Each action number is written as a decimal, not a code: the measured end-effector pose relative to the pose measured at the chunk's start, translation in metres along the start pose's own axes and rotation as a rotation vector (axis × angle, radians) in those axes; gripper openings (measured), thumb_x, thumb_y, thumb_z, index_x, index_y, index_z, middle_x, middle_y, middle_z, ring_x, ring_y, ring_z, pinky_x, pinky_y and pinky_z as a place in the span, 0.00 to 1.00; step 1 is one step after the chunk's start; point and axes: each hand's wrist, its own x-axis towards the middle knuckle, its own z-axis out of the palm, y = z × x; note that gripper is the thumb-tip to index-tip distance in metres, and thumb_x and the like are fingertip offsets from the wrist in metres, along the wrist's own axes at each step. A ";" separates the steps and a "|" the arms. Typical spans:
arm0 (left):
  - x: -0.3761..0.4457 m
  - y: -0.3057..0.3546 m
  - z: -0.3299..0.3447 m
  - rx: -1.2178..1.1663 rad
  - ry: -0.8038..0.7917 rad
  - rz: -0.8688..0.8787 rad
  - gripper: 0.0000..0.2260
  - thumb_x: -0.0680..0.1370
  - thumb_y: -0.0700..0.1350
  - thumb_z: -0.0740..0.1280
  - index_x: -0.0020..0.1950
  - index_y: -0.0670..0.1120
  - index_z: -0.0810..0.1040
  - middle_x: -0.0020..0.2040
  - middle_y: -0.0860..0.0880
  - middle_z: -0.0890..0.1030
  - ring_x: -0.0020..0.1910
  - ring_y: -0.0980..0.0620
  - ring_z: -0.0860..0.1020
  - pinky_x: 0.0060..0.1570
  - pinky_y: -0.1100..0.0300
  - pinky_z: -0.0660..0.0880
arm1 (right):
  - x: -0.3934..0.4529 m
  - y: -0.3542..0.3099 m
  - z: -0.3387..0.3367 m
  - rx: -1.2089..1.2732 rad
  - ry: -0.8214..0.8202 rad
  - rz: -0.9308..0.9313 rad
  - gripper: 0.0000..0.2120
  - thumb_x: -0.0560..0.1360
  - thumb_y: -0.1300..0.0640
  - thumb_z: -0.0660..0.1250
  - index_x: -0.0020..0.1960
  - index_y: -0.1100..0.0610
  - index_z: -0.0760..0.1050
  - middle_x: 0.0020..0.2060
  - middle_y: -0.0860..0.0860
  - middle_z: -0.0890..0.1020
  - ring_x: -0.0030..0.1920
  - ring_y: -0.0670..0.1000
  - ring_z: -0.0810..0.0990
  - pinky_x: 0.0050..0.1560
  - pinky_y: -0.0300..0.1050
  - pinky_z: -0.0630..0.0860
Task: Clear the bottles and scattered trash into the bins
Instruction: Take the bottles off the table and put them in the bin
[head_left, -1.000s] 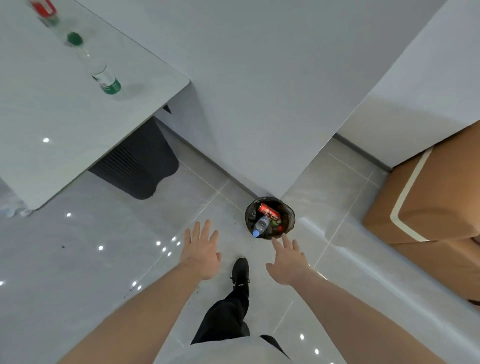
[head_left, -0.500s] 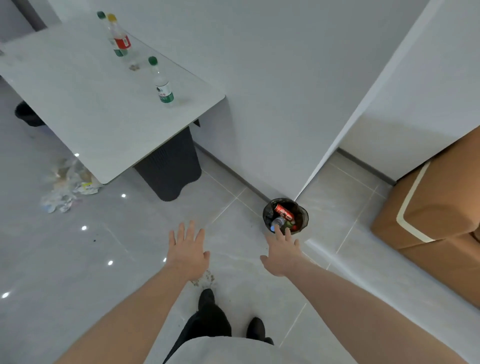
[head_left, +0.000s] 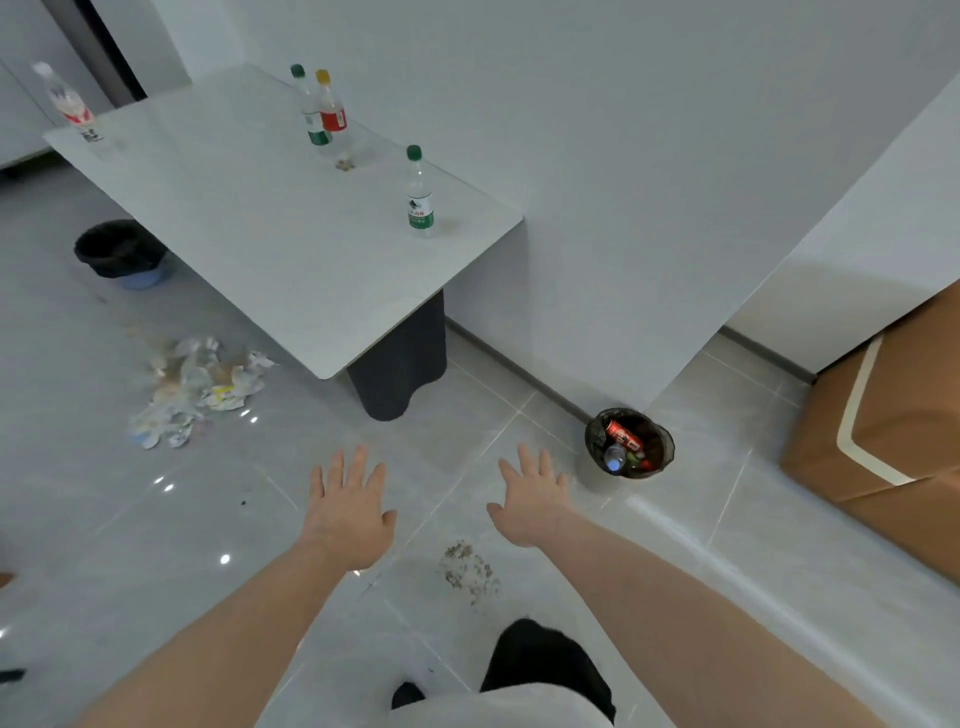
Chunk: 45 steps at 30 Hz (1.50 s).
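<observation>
The view has swung up and to the left over the last second: a moment ago the person was looking almost straight down at the small dark round bin by the wall corner, and now that bin sits off to the right while the whole white rectangular surface has come into sight. To me that reads as one drop-off finished and the person turning to fetch the next load.

Plenty is left. On the surface stand a clear plastic bottle with a green cap and green label near the wall edge, a green-capped bottle touching a yellow-capped bottle with a red label further back, and a clear bottle with a red label at the far corner. A heap of crumpled white paper scraps lies on the floor beside the surface's dark pedestal, a patch of small crumbs lies near the person's feet, and a black bin with a blue base stands on the far side of the surface.

The left hand and the right hand are both stretched forward, palms down, fingers straight and spread, holding nothing, above bare floor tiles. The right one is near the dark round bin but apart from it.
</observation>
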 end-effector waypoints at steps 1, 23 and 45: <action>0.000 -0.017 -0.001 -0.006 0.003 -0.007 0.31 0.83 0.58 0.51 0.83 0.49 0.45 0.82 0.44 0.38 0.81 0.39 0.39 0.78 0.40 0.40 | 0.000 -0.018 0.001 0.004 0.003 -0.006 0.35 0.82 0.41 0.55 0.82 0.51 0.45 0.81 0.54 0.38 0.80 0.63 0.37 0.78 0.67 0.46; 0.116 -0.265 -0.078 -0.099 0.135 -0.162 0.30 0.82 0.60 0.54 0.82 0.53 0.51 0.82 0.46 0.39 0.81 0.41 0.39 0.78 0.41 0.41 | 0.162 -0.256 -0.092 -0.002 0.084 -0.166 0.35 0.80 0.45 0.59 0.81 0.52 0.48 0.81 0.53 0.40 0.80 0.62 0.39 0.77 0.65 0.50; 0.217 -0.566 -0.137 -0.085 0.159 -0.040 0.29 0.82 0.58 0.54 0.82 0.53 0.52 0.83 0.48 0.40 0.81 0.41 0.40 0.78 0.41 0.41 | 0.254 -0.521 -0.143 0.133 0.118 -0.006 0.35 0.80 0.43 0.56 0.82 0.51 0.48 0.81 0.53 0.41 0.80 0.62 0.41 0.77 0.63 0.52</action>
